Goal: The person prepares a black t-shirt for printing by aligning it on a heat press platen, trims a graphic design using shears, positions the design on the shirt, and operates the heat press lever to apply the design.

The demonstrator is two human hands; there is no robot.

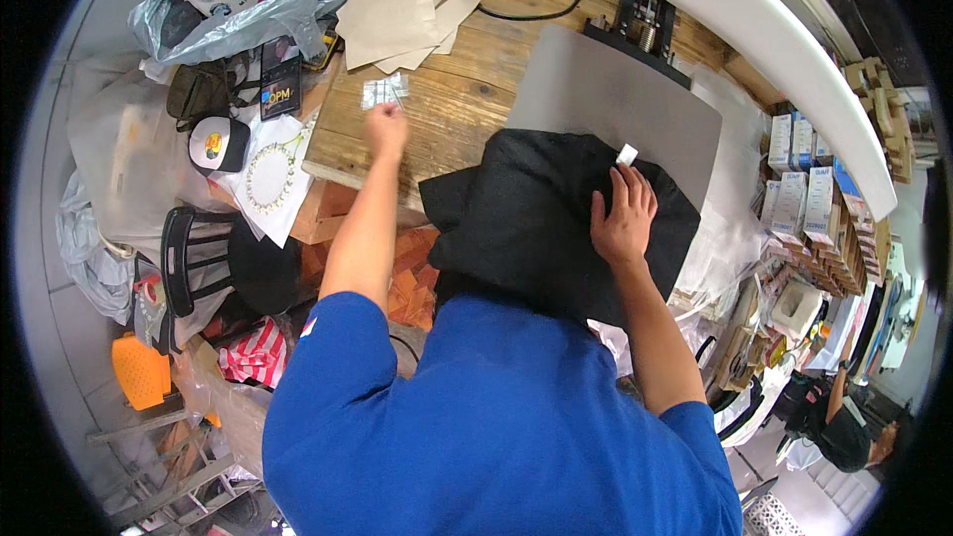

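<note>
Black cloth, perhaps a garment, lies in folds over a grey flat plate and hangs toward my body. My right hand rests on it, palm down, with fingers stretched out. Just beyond those fingertips a small white tag or label sits on the cloth. At the left my left hand is over the wooden table, its fingers pinched together. They are at the near edge of a small clear, shiny sheet with pale pieces. A thin pale sliver shows by the fingertips; its kind is unclear.
Brown paper sheets lie at the table's far left. Behind the plate stands a black metal mechanism, below a white curved bar. A phone, a cap and a black chair are left. Stacked boxes stand right.
</note>
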